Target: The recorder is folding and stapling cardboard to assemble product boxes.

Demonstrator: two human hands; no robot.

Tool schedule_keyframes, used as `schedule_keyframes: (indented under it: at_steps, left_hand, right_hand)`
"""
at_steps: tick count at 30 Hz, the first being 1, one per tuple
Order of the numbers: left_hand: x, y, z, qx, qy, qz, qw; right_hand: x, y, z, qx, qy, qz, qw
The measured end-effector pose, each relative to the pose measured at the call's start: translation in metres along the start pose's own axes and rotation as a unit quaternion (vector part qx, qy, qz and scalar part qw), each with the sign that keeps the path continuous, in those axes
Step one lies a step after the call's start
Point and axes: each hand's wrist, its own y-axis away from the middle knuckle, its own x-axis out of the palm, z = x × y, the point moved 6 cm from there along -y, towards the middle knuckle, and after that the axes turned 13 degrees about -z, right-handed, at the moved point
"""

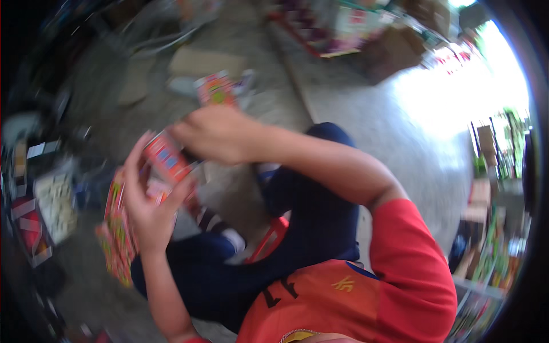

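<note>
A small orange-red box [166, 156] with a bluish patch on one side is held in my left hand [150, 214], thumb on one side and fingers on the other. Closed fingers of my right hand [220, 134] meet the box's upper end. What they pinch, if anything, is hidden and blurred. Just beyond that hand lies a pink-orange packet [216, 89] with a green spot. A pile of similar bright packets [117, 240] is left of my left forearm, by my knee.
Flat cardboard pieces [197, 62] lie on the concrete floor [354, 108] ahead. At the left is a tray of pale pieces [55, 206]. A cardboard box [394, 51] stands far right of centre. Part of a red stool [269, 240] shows between my legs.
</note>
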Motion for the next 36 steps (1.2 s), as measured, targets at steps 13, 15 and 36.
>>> schedule_keyframes:
  at_steps: [13, 15, 36]
  left_hand:
    - [0.008, 0.003, -0.011, -0.003, -0.005, 0.003, 1.0]
    - [0.007, 0.003, -0.009, -0.009, -0.004, 0.007, 1.0]
    - [0.007, 0.01, -0.016, -0.01, 0.006, 0.019, 1.0]
  right_hand:
    - [-0.021, -0.003, -0.021, 0.143, -0.047, -0.071, 0.986]
    - [-0.022, -0.005, -0.02, 0.168, -0.068, -0.057, 0.982]
    - [-0.013, -0.009, -0.017, 0.238, -0.115, 0.018, 0.964]
